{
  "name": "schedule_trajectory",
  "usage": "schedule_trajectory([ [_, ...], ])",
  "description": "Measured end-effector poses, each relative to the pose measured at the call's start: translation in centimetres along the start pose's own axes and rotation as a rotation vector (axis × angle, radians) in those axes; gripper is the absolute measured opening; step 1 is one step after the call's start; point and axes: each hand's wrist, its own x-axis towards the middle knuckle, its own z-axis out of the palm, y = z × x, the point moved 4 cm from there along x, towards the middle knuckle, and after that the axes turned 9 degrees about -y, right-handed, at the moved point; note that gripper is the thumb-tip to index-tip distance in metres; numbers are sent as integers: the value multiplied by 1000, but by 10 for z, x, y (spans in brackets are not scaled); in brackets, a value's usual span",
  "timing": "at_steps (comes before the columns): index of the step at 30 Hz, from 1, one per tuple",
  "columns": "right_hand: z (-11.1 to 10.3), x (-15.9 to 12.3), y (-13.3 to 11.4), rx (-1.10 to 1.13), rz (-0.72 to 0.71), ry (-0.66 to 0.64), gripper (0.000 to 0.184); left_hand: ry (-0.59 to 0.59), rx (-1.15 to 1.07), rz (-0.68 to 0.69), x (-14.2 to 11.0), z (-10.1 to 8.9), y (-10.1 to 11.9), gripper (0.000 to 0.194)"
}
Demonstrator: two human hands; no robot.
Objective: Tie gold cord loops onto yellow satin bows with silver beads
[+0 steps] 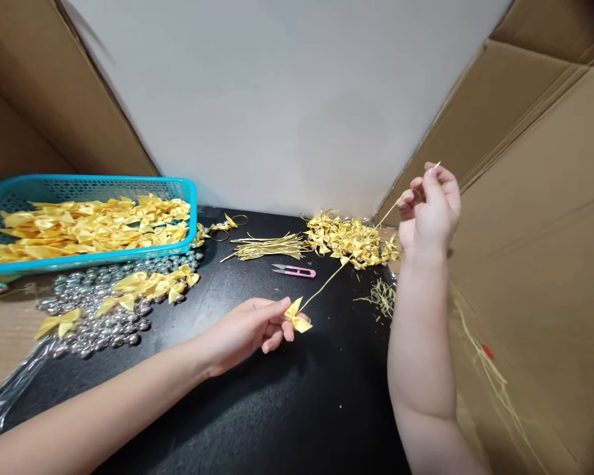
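Observation:
Low over the black table, my left hand (264, 323) pinches a yellow ribbon bow (297, 316) between thumb and fingers. From the bow a thin yellow cord (324, 285) runs up and right to my right hand (433, 211). That hand is raised near the right cardboard wall, its fingers closed on the cord, with a pale tip sticking out above the thumb. Whether the tip is a needle or the cord's end I cannot tell. Pink thread snips (294, 271) lie on the table beyond my left hand.
A turquoise basket (194, 218) of yellow bows stands at the left. Silvery beads (113, 323) and loose bows lie before it. At the back are a bundle of gold cords (270, 247), a heap of beaded bows (346, 237) and cord scraps (382, 298). Cardboard walls flank both sides.

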Motion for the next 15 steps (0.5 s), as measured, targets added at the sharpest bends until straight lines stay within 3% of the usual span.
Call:
schedule_trajectory([
  [3, 11, -3, 13, -76, 42, -136, 9, 65, 262, 21, -2, -8, -5, 55],
  [5, 22, -16, 30, -218, 98, -296, 11, 147, 501, 77, -4, -16, -7, 54],
  [9, 36, -84, 71, -851, 146, -832, 19, 299, 816, 287, -6, -29, -6, 48],
  [12, 20, -137, 87, -967, 185, -931, 17, 307, 818, 304, -5, -36, -14, 45],
  [15, 6, -168, 90, -1030, 216, -985, 10, 289, 717, 243, -4, -41, -26, 41],
])
